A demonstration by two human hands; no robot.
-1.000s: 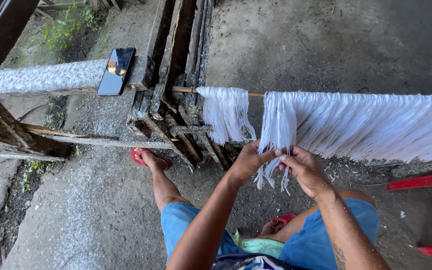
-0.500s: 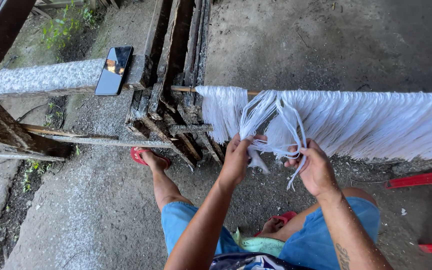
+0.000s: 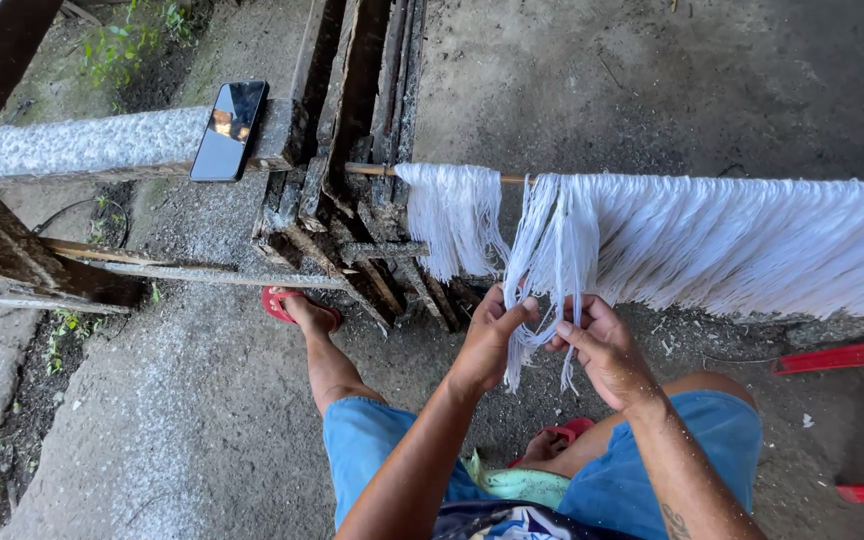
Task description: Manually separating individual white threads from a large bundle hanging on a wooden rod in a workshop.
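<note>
Left hand: your left hand (image 3: 489, 340) is low in the middle, with its fingers (image 3: 517, 312) pinched shut on a bunch of white threads (image 3: 552, 250).
Right hand: your right hand (image 3: 607, 345) is just beside it, and its fingers (image 3: 577, 338) are closed on the same bunch, a bit lower down.
Where the threads are: the bunch hangs down from a thin stick (image 3: 372, 170) that runs across in front of you. Your two hands pull it a little away from the big white curtain of threads (image 3: 752, 240) on the right. A smaller white clump (image 3: 452, 215) hangs on the left.
How the threads feel: they look soft, light and floppy. I think they can tangle or slip apart, so they are not hard to lift but easy to mess up.
Where to hold: hold them near the loose bottom ends, many threads together, with a gentle pinch. Pulling hard could slide them along the stick.
Around you: a dark phone (image 3: 229, 130) lies on a grey stone beam (image 3: 72, 145). Old wooden boards (image 3: 352, 90) lean behind the stick. Your foot wears a red sandal (image 3: 280, 303) on the rough ground.
</note>
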